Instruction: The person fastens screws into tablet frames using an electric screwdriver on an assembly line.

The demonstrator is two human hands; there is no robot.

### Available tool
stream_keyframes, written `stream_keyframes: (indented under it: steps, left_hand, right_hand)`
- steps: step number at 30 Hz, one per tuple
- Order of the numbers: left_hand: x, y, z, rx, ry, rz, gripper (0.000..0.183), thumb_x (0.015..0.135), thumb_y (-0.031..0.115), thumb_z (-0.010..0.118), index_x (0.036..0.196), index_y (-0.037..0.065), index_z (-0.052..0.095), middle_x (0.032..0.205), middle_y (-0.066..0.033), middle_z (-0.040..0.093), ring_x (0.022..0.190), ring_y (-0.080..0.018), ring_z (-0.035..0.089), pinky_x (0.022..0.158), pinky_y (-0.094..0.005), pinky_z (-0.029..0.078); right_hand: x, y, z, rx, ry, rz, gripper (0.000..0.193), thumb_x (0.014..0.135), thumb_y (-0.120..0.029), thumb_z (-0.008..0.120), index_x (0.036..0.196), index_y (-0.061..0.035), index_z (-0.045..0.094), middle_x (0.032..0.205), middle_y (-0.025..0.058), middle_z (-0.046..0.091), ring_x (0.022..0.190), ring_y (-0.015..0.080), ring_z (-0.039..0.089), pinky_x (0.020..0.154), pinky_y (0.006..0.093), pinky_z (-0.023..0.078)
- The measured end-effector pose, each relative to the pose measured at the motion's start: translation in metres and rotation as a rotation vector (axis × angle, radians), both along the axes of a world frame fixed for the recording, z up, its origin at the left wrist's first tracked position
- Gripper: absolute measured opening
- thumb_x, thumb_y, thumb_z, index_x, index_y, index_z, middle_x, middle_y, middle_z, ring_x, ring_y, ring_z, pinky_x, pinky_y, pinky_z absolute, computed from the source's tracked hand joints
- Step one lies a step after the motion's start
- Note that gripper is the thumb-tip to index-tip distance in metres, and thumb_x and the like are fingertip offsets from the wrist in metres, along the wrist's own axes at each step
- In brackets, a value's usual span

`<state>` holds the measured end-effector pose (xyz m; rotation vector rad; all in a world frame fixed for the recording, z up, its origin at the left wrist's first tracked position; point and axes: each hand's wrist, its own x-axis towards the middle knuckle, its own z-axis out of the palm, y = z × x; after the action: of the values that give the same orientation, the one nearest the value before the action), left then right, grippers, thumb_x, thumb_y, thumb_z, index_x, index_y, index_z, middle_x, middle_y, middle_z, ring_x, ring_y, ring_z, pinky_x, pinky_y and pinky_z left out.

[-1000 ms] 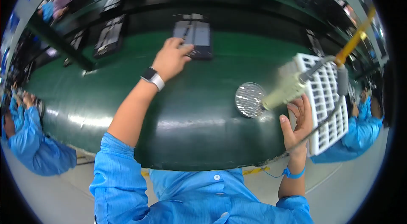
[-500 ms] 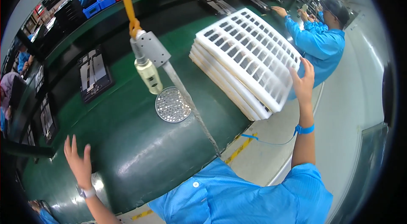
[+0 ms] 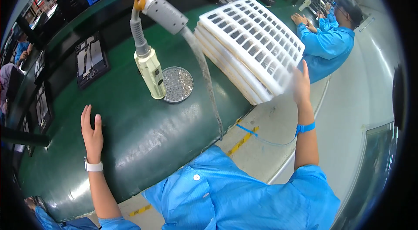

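My left hand (image 3: 91, 134) is open over the green work table, fingers stretched out and thumb apart, holding nothing. A white watch or band is on that wrist. My right hand (image 3: 301, 84) is at the near right edge of a stack of white foam trays (image 3: 265, 75). Motion smears its fingers, so whether they grip the edge cannot be made out. Rows of rectangular pockets with dark or grey pieces fill the top tray. A pale electric screwdriver (image 3: 150, 73) hangs from a yellow strap between my hands, overlapping a round dish (image 3: 177, 95) of small shiny pieces.
A grey cable (image 3: 204, 69) runs down to the table's front edge. Flat dark devices (image 3: 91, 62) lie at the left and far side. A co-worker in blue (image 3: 331, 51) sits beyond the trays. A blue wrist strap cord (image 3: 270, 143) trails from my right wrist.
My left hand has moved inward and farther over the table. My right hand has moved slightly down along the tray edge and blurred. The screwdriver has swung; the co-worker's arm has drawn in.
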<state>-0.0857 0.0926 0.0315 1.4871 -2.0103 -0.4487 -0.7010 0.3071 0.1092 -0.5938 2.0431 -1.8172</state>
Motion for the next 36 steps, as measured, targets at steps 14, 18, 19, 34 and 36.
stream_keyframes:
  steps: [14,18,19,34,36]
  left_hand:
    - [-0.103,0.066,0.098,-0.146,0.369,-0.266,0.029,0.088,0.007,0.068,0.116,0.0,0.066,0.126,-0.0152,0.062,0.11,-0.0262,0.062,0.09,-0.0318,0.049]
    - [-0.164,0.097,0.112,-0.235,0.562,-0.638,0.017,0.081,-0.003,0.069,0.097,-0.001,0.07,0.098,-0.0164,0.07,0.087,-0.0303,0.068,0.075,-0.0365,0.055]
    - [-0.182,0.108,0.112,-0.123,0.648,-0.763,0.017,0.081,-0.002,0.07,0.098,-0.001,0.071,0.097,-0.015,0.07,0.086,-0.0297,0.068,0.076,-0.0354,0.055]
    - [-0.343,0.126,0.045,0.803,1.417,-0.78,0.068,0.088,-0.007,0.061,0.146,0.0,0.027,0.129,-0.0157,0.058,0.122,-0.0227,0.058,0.104,-0.0366,0.047]
    - [-0.33,0.143,0.06,0.841,1.465,-0.759,0.072,0.087,-0.008,0.062,0.148,0.0,0.024,0.13,-0.0159,0.057,0.123,-0.0231,0.057,0.105,-0.0371,0.046]
  right_hand:
    - [0.003,-0.009,0.008,0.11,0.208,-0.064,0.07,0.089,-0.007,0.057,0.152,0.0003,0.027,0.068,0.0036,0.061,0.05,0.0099,0.055,0.043,0.025,0.045]
    - [0.053,0.018,0.008,0.0,0.301,-0.129,0.066,0.085,0.0,0.056,0.148,0.0016,0.034,0.061,0.0041,0.06,0.046,0.0106,0.053,0.043,0.0252,0.043]
    - [0.059,0.027,0.007,0.006,0.31,-0.129,0.066,0.085,0.0,0.056,0.148,0.0016,0.034,0.061,0.0041,0.06,0.046,0.0106,0.053,0.043,0.0252,0.043]
    - [-0.022,0.124,0.003,0.069,0.796,-0.217,0.032,0.094,-0.005,0.056,0.126,0.0028,0.057,0.088,0.0068,0.066,0.076,0.0135,0.062,0.069,0.0266,0.049]
    - [-0.05,0.121,0.017,0.464,0.404,-0.038,0.039,0.1,-0.021,0.055,0.132,0.0015,0.055,0.116,0.0097,0.067,0.1,0.0178,0.064,0.088,0.0326,0.05]
